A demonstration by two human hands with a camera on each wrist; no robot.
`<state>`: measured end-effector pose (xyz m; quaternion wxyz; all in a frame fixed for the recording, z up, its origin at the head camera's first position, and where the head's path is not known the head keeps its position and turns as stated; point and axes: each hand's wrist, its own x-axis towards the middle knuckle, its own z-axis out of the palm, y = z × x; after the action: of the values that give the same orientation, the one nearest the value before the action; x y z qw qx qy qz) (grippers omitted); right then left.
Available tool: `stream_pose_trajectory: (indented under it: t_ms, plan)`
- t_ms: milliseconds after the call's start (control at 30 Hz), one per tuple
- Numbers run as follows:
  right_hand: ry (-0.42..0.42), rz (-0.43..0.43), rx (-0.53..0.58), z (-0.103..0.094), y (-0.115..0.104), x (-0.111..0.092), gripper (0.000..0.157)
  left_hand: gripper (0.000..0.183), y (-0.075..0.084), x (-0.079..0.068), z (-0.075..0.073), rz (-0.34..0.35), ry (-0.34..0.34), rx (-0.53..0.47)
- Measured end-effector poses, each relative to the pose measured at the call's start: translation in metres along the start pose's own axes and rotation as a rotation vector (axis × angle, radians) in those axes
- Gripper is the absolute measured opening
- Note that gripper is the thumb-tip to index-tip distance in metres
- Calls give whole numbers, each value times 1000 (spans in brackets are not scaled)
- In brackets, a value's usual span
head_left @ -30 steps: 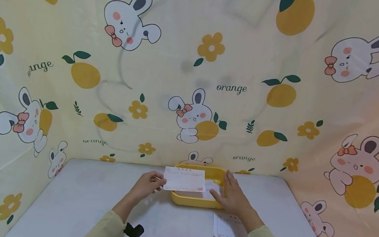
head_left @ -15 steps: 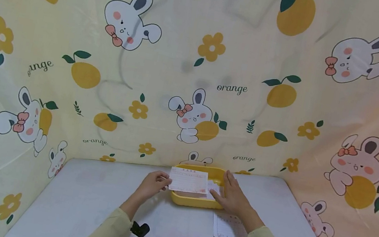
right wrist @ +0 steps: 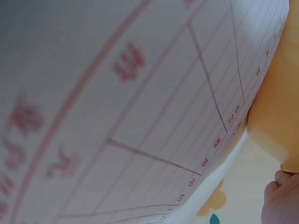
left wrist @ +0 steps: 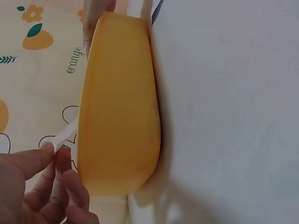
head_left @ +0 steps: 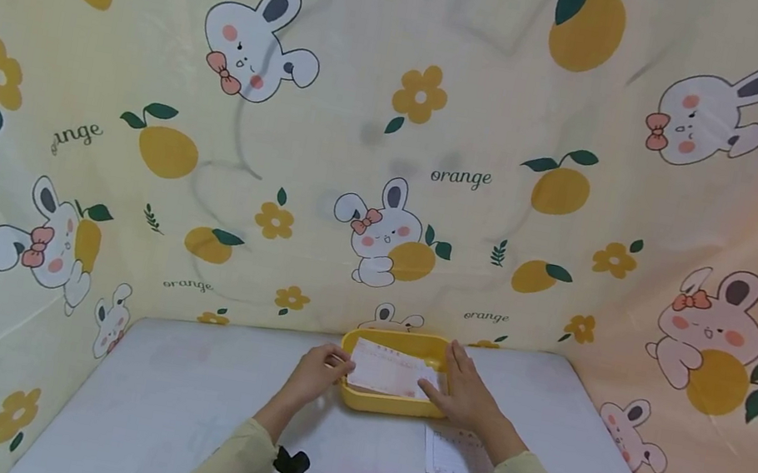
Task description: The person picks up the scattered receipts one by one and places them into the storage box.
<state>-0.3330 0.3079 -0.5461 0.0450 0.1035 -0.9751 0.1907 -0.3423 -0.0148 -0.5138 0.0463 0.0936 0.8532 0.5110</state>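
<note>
A yellow plastic basket [head_left: 387, 405] stands near the back of the table. At its left side my left hand [head_left: 319, 370] pinches the edge of a paper form [head_left: 386, 369] with red print, which overlaps the basket's inside. In the left wrist view, thumb and fingertips hold this paper [left wrist: 64, 135] by the basket's rim. My right hand [head_left: 473, 393] rests at the basket's right end, its fingers straight along the rim and the thumb over the front side. The right wrist view shows a ruled form [right wrist: 154, 107] with red print close to the camera, beside the yellow basket [right wrist: 275, 102].
Another printed sheet [head_left: 450, 456] lies on the white table [head_left: 182, 405], partly under my right forearm. Behind the table hangs a cream cloth [head_left: 319, 141] with rabbits and oranges, close to the basket's back.
My left hand has moved right and slightly down with the paper form, bringing it from above the basket's left rim to within the basket's outline. The right hand has stayed in place.
</note>
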Motion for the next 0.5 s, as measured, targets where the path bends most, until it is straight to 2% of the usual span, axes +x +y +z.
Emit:
stream_pose_trajectory:
  t_ms: [500]
  plan:
    - [8,-7,-18,-1,-1,-2,113,18,1,3,9,22,64,72]
